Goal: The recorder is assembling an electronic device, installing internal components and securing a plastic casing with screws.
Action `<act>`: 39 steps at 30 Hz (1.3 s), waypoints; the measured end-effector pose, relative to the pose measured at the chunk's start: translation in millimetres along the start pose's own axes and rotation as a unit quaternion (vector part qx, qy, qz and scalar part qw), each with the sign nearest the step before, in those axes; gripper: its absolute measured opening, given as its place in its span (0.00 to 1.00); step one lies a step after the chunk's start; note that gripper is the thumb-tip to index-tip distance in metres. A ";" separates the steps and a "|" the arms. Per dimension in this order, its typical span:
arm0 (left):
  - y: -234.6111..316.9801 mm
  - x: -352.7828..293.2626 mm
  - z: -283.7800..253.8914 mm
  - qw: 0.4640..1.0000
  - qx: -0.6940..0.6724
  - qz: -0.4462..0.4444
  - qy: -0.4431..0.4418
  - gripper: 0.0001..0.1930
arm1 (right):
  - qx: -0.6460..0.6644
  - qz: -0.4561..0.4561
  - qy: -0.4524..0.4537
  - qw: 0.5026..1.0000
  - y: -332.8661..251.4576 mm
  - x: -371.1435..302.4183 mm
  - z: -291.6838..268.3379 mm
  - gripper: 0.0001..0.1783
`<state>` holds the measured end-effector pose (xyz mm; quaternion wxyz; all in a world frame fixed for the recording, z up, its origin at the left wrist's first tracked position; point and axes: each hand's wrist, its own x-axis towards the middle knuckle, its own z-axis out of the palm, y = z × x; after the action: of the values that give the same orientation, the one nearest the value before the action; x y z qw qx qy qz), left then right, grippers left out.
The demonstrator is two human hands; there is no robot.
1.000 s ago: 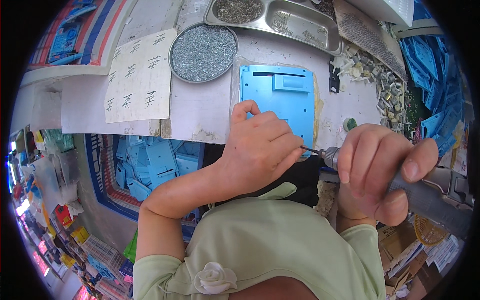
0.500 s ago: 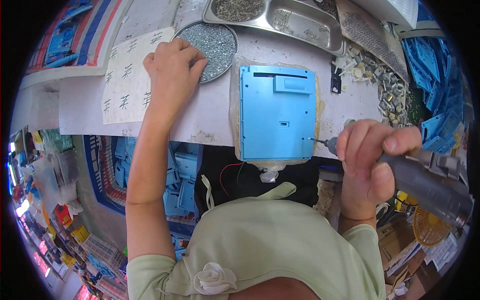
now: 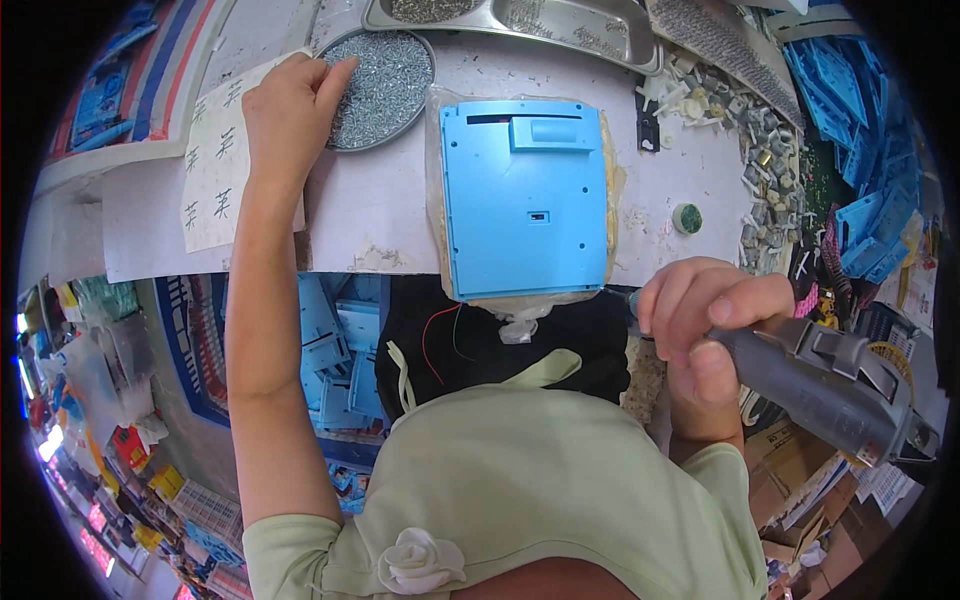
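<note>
A pale blue plastic panel lies on a padded, plastic-wrapped block at the table's near edge. It has a slot, a raised rectangular part and several small holes. My right hand grips a dark electric screwdriver, its bit end beside the panel's near right corner. Whether the bit touches the panel is hard to tell. My left hand is at the left rim of a round dish of small silver screws. Its fingers are curled, with the tips hidden; anything between them cannot be made out.
A divided metal tray of small parts stands behind the panel. A green roll and scattered metal and white pieces lie to the right. A written paper sheet lies left. Blue panels fill a bin below.
The whole view has shifted slightly. My left hand has moved left from the screws to the dish's rim. The screwdriver has come nearer to me, from the panel's right edge to its near corner.
</note>
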<state>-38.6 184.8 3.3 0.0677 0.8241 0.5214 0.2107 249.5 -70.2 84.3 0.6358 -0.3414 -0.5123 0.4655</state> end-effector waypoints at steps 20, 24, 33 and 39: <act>134.2 -87.0 -5.7 0.933 -0.250 0.252 -0.050 0.12 | 0.058 -0.075 -0.095 0.991 5.6 35.8 -3.2 0.12; 129.0 -91.7 0.4 0.930 -0.265 0.250 -0.045 0.12 | -0.019 -0.085 -0.127 0.988 27.6 50.2 3.2 0.11; 127.1 -94.4 -2.5 0.937 -0.254 0.230 -0.064 0.11 | 0.026 -0.083 -0.165 0.982 22.1 73.0 -5.6 0.13; 127.9 -94.3 0.4 0.936 -0.267 0.218 -0.065 0.12 | -0.033 -0.068 -0.150 0.986 35.8 86.7 -9.8 0.12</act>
<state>33.1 43.9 19.3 0.2717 0.8808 0.2481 0.2980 254.0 23.8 78.2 0.5703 -0.2530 -0.6391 0.4497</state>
